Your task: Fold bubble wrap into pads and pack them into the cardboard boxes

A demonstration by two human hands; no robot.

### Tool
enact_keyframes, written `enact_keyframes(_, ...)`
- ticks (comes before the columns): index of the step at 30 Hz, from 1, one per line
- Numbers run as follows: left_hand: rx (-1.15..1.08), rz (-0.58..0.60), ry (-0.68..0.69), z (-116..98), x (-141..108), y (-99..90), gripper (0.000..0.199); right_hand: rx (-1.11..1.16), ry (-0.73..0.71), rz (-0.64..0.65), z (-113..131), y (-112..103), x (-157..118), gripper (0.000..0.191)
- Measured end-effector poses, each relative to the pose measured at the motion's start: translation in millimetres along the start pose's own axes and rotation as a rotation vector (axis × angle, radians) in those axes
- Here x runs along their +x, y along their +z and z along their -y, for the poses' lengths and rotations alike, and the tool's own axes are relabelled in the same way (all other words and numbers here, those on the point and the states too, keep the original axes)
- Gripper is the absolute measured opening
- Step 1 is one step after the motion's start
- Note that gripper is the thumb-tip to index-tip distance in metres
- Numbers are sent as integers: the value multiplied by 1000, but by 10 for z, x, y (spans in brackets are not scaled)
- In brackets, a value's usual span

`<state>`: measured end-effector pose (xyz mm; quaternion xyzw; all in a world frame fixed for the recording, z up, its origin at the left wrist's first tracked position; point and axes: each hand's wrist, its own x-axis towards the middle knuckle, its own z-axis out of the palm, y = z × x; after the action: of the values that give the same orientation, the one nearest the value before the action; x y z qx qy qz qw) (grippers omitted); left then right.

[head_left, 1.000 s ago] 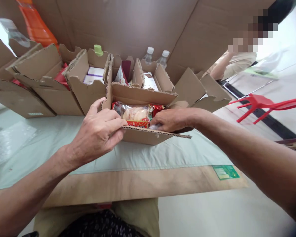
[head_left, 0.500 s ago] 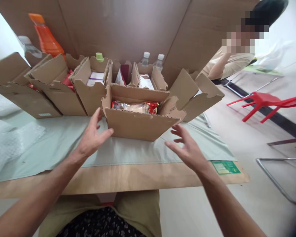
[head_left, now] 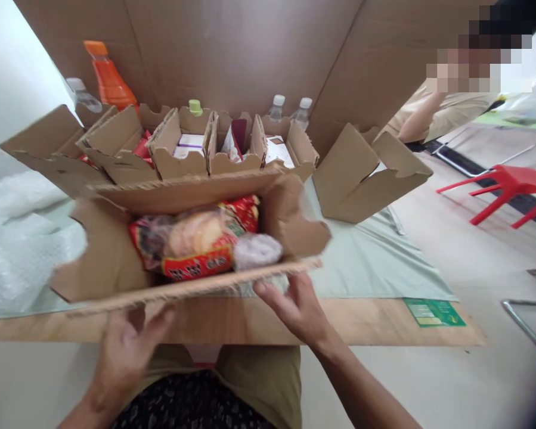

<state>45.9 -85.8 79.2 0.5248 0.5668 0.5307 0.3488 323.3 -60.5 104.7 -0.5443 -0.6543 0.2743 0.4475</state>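
An open cardboard box is held up close to me, over the table's front edge. Inside it lie a red-and-clear snack packet and a whitish wrapped item. My left hand supports the box from below at its near left side, with part of the fingers hidden by it. At the near right side my right hand grips the box, its fingertips behind the cardboard. The box is tilted, its opening towards me.
Several open cardboard boxes line the back, with an orange bottle and clear bottles behind. Bubble wrap lies left. A green card is front right. Beyond are a red stool and a seated person.
Both hands have taken hold of the front box. It has come off the table towards me and to the left, and more of its contents shows.
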Motion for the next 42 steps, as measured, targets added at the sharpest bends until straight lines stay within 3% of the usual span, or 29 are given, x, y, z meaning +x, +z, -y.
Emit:
enact_keyframes(2,-96,-89,91,-92,242,-76,54,84,-100,39,167,150,308,56)
enact_keyframes(4,-164,-120,136,-166,426,-16,66,153,-146,12,225,199,524,64)
enact_keyframes(7,-155,-13,91,-170,366,232,70,141,-89,-104,56,51,473,58)
enact_keyframes(12,-95,262,5,-78,-136,672,66,64,48,-286,-437,-427,-188,52)
enact_keyframes(15,-78,358,33,-95,-196,841,77,37,135,-373,-541,-565,-552,54)
enact_keyframes(20,-45,540,178,-274,159,1194,75,3,217,-626,-513,-509,-1147,65)
enact_keyframes(23,37,673,228,-396,496,1523,75,-98,304,-747,-571,-458,-1522,76)
enact_keyframes(26,91,685,306,-383,728,1902,74,-202,396,-793,-724,-540,-1737,84)
enact_keyframes(29,128,581,366,-205,715,2219,69,-169,383,-725,-929,-715,-1721,93)
enact_keyframes(32,146,548,366,20,525,2377,65,-140,334,-655,-1114,-802,-1561,90)
enact_keyframes(36,175,696,419,174,314,2372,66,-41,333,-689,-1202,-674,-1265,78)
enact_keyframes(39,184,812,498,165,269,2335,74,76,315,-722,-1164,-580,-1016,82)
enact_keyframes(42,170,864,526,144,259,2334,82,76,278,-713,-1144,-619,-799,74)
